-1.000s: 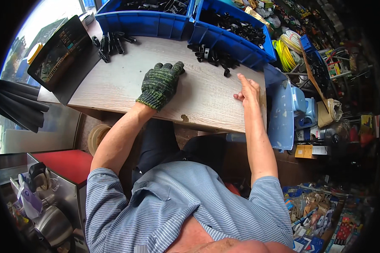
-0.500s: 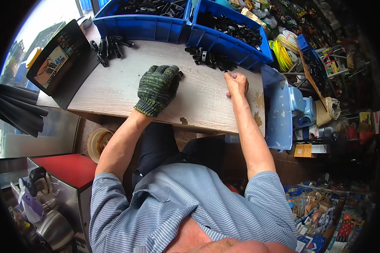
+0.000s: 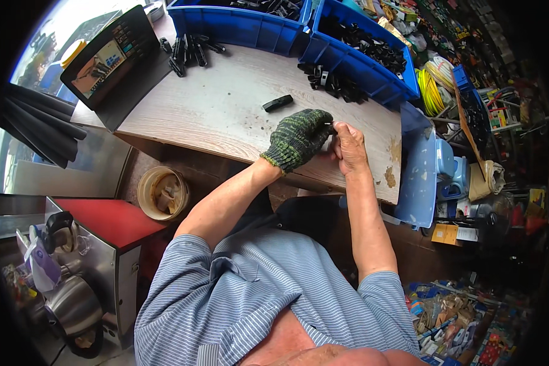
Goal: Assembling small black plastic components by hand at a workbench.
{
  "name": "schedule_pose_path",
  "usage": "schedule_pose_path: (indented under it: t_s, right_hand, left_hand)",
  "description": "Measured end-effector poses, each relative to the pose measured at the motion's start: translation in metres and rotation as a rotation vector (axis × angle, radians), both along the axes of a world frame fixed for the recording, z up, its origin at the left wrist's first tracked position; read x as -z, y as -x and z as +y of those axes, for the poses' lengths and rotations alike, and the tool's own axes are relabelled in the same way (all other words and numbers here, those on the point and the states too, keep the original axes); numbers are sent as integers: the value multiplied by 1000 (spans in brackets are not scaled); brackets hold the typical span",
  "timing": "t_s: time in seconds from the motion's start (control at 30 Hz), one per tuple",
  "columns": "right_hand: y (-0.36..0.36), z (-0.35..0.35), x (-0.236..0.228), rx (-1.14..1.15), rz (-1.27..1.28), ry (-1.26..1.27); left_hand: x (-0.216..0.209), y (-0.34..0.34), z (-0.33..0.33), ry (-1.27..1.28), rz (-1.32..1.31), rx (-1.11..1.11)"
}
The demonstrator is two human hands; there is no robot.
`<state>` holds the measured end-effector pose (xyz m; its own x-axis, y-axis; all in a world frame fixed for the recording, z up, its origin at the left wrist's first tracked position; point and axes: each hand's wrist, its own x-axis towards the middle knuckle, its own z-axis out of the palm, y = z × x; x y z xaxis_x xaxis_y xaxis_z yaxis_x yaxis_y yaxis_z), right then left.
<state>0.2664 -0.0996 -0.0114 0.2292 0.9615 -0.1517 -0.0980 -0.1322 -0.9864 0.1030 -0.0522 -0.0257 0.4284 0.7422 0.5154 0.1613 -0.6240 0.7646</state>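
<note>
My left hand (image 3: 300, 139), in a dark green knitted glove, is curled with its fingertips up against my bare right hand (image 3: 350, 146). The two meet over the table's front part. My right thumb and forefinger are pinched together at the glove's fingertips. A tiny pale glint and something dark show between the hands, too small and too covered to name. Beyond the glove a single black oblong plastic piece (image 3: 277, 103) lies on the worn whitish table (image 3: 226, 116).
Black pieces lie in a left pile (image 3: 189, 51) and a right pile (image 3: 332, 83). Behind stand a left blue crate (image 3: 238, 27) and a right blue crate (image 3: 360, 64), holding more. A laptop (image 3: 113, 61) is at the left, a blue bin (image 3: 418, 174) at the right, a bucket (image 3: 163, 193) below.
My gloved left hand has moved right to meet my right hand. The single black piece now shows on the table near where the glove was. The whole view has shifted a little.
</note>
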Motion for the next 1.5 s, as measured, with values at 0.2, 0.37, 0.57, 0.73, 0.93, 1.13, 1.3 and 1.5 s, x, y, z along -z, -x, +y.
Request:
schedule_pose_path:
  t_s: [0.2, 0.37, 0.57, 0.73, 0.93, 1.13, 1.3, 1.5]
  right_hand:
    - [11, -2, 3, 30, -50, -54]
    - [13, -1, 3, 11, -130, -54]
    - [21, -4, 10, 64, -158, -160]
    - [35, -10, -3, 85, -15, -108]
    - [42, -8, -6, 225, 135, -113]
    - [31, -7, 4, 288, 125, -184]
    - [49, -9, -13, 431, 101, -88]
    - [25, -5, 21, 387, -53, -206]
  left_hand:
    - [-13, 0, -8, 259, -66, 15]
    - [2, -6, 2, 486, -247, -35]
    - [-7, -5, 0, 784, -242, 23]
    - [-24, 39, 9, -173, 166, -500]
    - [-9, 59, 32, -276, 551, -407]
    - [-13, 38, -2, -101, 202, -22]
    - [-15, 26, -10, 127, 116, 112]
    - [-10, 10, -18, 195, -13, 3]
